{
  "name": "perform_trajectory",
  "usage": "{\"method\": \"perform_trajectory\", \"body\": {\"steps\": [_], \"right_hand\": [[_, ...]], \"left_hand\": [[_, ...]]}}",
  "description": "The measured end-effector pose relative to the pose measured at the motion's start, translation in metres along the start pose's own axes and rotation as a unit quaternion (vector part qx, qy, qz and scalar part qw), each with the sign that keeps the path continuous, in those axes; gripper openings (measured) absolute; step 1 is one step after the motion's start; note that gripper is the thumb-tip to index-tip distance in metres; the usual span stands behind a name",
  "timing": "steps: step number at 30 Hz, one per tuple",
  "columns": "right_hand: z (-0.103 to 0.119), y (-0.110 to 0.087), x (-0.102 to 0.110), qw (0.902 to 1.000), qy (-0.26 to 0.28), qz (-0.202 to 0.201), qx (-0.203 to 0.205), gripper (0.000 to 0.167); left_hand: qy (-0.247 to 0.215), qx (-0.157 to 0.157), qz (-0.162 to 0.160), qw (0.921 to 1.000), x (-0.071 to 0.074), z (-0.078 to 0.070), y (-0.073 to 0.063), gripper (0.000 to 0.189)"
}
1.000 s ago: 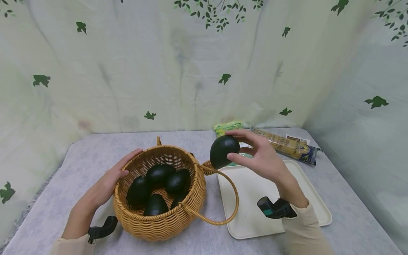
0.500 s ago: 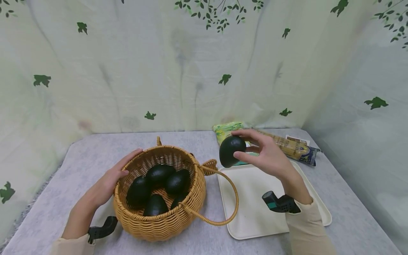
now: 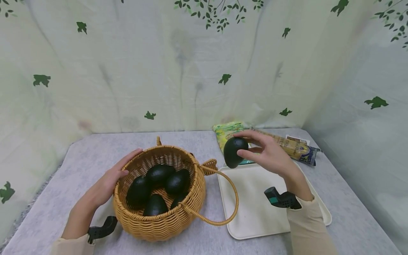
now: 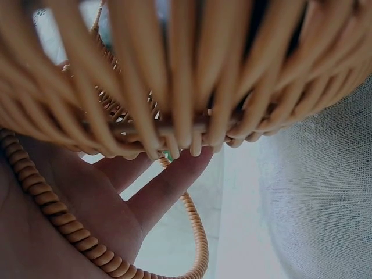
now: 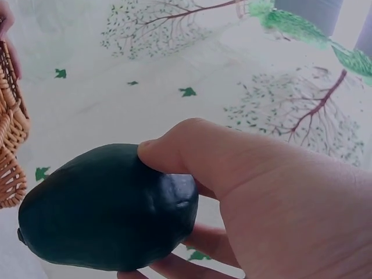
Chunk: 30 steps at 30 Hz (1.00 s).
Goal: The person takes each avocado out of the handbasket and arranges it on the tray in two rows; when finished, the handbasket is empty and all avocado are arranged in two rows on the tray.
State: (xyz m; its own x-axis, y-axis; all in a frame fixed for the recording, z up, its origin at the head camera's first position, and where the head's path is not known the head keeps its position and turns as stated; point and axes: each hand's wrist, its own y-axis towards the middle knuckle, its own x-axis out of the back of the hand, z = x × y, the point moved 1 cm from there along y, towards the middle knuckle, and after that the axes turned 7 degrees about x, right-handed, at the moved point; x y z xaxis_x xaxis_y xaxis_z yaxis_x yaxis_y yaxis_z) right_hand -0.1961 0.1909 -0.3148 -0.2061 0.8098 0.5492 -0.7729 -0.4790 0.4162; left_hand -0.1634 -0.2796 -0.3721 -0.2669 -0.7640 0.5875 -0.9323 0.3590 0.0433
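R hand [image 3: 267,156]: qty 1, thumb and fingers pinching one dark avocado [image 3: 231,150], thumb on the near side. Avocado pos.: held up btwn basket and tray, around the tray's far L corner; ht. above surface can't be told. R wrist view: stem end points away fr. the palm, twd. the basket side.

L hand [image 3: 108,182]: qty 1, on L rim of wicker basket [image 3: 159,228], thumb hooked over the edge, fingers along the outside; prob. steadying it.

Basket contents: avocados [image 3: 160,174], 4 plain to see, a 5th partly hidden at near R. Handle [image 3: 237,198] lies out to the R, reaching over the tray's L edge in head view.

White tray [image 3: 251,209]: R of basket, no avocado on it.

Far R: yellow-green packet [image 3: 224,129], long packet [image 3: 298,148] w/ blue end; teal item behind avocado mostly hidden.

Step (judged): mid-transfer of a single avocado, basket/tray; direction n/k fr. this moment.

Next move (judged) calls for: lowering avocado gently, grip eased only once it's supported, since a smooth egg shape may roll; R hand to keep off handle; L hand to hold basket steady.
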Motion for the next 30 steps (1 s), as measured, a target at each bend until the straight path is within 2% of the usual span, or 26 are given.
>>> {"method": "perform_trajectory", "body": {"steps": [8,19,30], "right_hand": [[-0.008,0.000,0.001,0.9997,-0.013,0.016,-0.016,0.046],[-0.030,0.001,-0.004,0.9961,-0.044,0.045,-0.063,0.044],[-0.044,0.000,-0.008,0.9914,-0.064,0.079,-0.082,0.043]], "left_hand": [[0.006,0.002,-0.001,1.0000,0.000,0.000,0.000,0.057],[0.009,0.006,-0.001,0.9999,0.000,0.002,0.001,0.060],[0.009,0.007,-0.001,0.9999,0.000,0.001,0.001,0.061]]}}
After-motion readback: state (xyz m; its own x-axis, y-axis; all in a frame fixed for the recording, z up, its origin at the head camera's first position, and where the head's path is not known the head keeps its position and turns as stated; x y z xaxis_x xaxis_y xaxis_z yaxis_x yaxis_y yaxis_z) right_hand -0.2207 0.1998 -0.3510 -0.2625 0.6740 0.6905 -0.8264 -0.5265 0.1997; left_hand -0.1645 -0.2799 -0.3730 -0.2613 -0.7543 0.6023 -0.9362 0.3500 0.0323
